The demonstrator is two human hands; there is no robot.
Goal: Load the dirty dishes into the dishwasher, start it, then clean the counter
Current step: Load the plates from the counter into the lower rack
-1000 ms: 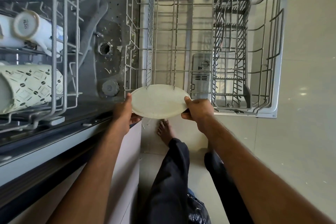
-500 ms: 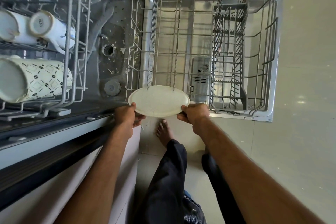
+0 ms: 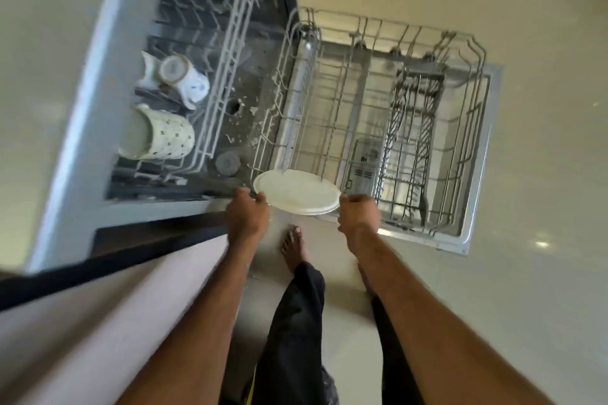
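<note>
You hold plate between both hands. Left hand pinches left rim, right hand curls round right rim. Plate lies almost flat just beyond your knuckles, over near edge of lower rack. Two-hand grip probably steadies it for tilting into tines.

A glossy beige floor spreads below, catching small glints of light. A bare foot stands on it under black trousers.

The plate looks like matt off-white plastic, the lower rack is grey coated wire, and the floor is glossy smooth tile.
</note>
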